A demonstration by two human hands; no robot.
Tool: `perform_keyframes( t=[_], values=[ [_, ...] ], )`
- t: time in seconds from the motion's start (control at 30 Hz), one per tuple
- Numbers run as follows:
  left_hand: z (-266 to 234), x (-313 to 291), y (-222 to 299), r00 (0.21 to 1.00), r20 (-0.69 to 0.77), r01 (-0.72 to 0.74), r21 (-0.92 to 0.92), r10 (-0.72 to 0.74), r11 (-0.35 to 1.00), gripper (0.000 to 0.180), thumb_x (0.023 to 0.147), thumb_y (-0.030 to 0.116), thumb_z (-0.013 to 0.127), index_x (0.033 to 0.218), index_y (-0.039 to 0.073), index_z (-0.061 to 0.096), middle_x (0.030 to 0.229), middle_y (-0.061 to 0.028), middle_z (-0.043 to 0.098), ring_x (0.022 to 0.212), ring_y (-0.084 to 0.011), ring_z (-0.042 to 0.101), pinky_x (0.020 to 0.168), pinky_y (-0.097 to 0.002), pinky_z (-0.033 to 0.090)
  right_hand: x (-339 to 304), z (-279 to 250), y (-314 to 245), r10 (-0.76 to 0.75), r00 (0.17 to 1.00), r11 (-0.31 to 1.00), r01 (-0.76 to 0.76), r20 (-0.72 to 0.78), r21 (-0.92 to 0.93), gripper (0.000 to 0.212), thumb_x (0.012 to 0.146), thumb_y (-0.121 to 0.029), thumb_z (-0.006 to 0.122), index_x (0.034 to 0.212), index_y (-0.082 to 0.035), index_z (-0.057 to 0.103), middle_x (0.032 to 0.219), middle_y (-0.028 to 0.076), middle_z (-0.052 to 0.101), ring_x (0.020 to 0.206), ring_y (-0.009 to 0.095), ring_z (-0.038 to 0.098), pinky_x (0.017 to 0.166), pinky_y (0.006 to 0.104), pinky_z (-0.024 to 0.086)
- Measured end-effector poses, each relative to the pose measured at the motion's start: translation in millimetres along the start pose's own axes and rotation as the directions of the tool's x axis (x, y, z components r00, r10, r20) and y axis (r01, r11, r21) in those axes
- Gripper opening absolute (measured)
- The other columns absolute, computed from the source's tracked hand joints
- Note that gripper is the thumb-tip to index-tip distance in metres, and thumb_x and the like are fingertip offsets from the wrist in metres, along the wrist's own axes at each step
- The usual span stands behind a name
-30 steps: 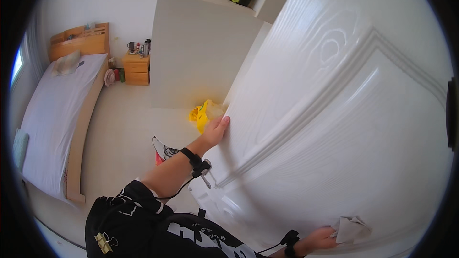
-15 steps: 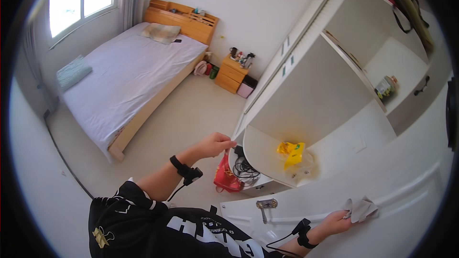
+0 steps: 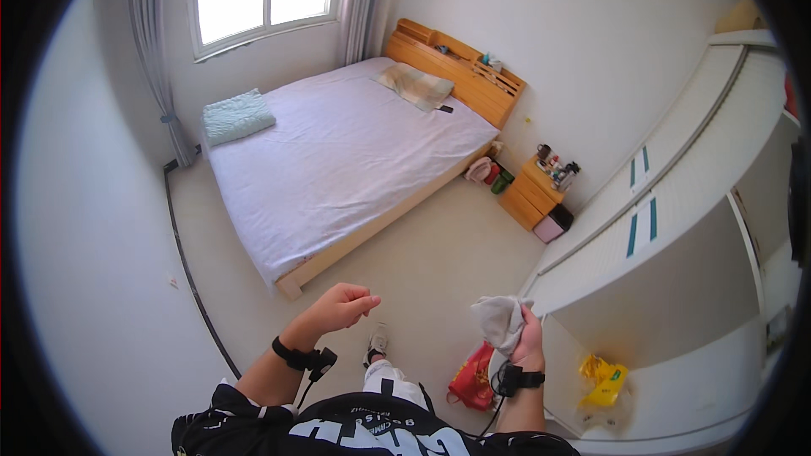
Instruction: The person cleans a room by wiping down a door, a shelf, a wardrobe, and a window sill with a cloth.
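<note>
My right hand grips a crumpled light-grey cloth, raised in front of the white wardrobe's lower shelf. The cloth hangs bunched from the fingers, over a red bag on the floor. To the left, my left hand is held up above the floor with its fingers curled in and the thumb along them. No object shows in it. Black bands with small devices and cables sit on both wrists.
A bed with a pale sheet fills the far left, below a window. Beyond the floor stands a wooden nightstand with bottles. The wardrobe lines the right, a yellow plastic bag on its shelf.
My view has swung left toward the bed. My right hand has brought the cloth from beside the white door to in front of me; the left hand has moved away from the wardrobe's edge.
</note>
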State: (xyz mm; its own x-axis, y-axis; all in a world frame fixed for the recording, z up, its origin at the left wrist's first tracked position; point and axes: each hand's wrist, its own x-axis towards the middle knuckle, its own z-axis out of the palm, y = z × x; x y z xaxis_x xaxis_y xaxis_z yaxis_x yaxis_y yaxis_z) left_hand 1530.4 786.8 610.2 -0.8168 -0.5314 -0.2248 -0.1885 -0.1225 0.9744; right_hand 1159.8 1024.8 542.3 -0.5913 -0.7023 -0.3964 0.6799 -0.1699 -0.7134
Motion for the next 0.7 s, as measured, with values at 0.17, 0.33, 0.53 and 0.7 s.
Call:
perform_keyframes(
  t=[0.17, 0.33, 0.53, 0.7],
  values=[
    [-136, 43, 8, 0.943, -0.313, -0.066, 0.146, 0.109, 0.987, 0.033, 0.102, 0.027, 0.063, 0.08, 0.004, 0.066, 0.061, 0.0038, 0.056, 0.052, -0.0062, 0.05, 0.05, -0.0244, 0.038, 145, 26, 18, -0.092, 0.994, 0.974, 0.103, -0.061, 0.203, 0.048, 0.105, -0.042, 0.041, 0.129, -0.008, 0.064, 0.131, 0.006, 0.068, 0.118, 0.027, 0.065, 0.101, 0.0406, 0.053],
    [-222, 52, 98, 0.642, -0.724, -0.231, 0.133, 0.254, 0.964, 0.028, 0.103, 0.018, 0.056, 0.081, 0.002, 0.061, 0.066, 0.0006, 0.054, 0.058, -0.0077, 0.051, 0.056, -0.0249, 0.04, 258, 103, -17, -0.115, 0.983, 0.957, 0.071, 0.144, 0.281, 0.049, 0.104, -0.044, 0.05, 0.139, -0.012, 0.058, 0.133, 0.006, 0.065, 0.119, 0.025, 0.064, 0.101, 0.0391, 0.053],
    [-248, 113, 118, 0.625, -0.68, -0.395, 0.146, 0.382, 0.907, 0.025, 0.102, 0.01, 0.052, 0.08, 0.002, 0.058, 0.066, -0.0025, 0.056, 0.059, -0.0092, 0.051, 0.056, -0.0252, 0.041, 362, 153, -57, -0.095, 0.937, 0.979, 0.028, 0.335, 0.201, 0.05, 0.1, -0.029, 0.062, 0.144, -0.009, 0.052, 0.14, 0.008, 0.062, 0.125, 0.026, 0.061, 0.106, 0.0419, 0.05],
    [-293, 242, 122, 0.787, -0.514, -0.324, 0.127, 0.342, 0.937, 0.022, 0.101, 0.007, 0.053, 0.081, 0.001, 0.058, 0.066, -0.0033, 0.057, 0.062, -0.0105, 0.054, 0.058, -0.0262, 0.043, 395, 159, -72, -0.123, 0.983, 0.97, 0.09, 0.137, 0.225, 0.049, 0.105, -0.032, 0.05, 0.148, -0.01, 0.049, 0.15, 0.011, 0.055, 0.133, 0.029, 0.056, 0.112, 0.0433, 0.046]
  ],
)
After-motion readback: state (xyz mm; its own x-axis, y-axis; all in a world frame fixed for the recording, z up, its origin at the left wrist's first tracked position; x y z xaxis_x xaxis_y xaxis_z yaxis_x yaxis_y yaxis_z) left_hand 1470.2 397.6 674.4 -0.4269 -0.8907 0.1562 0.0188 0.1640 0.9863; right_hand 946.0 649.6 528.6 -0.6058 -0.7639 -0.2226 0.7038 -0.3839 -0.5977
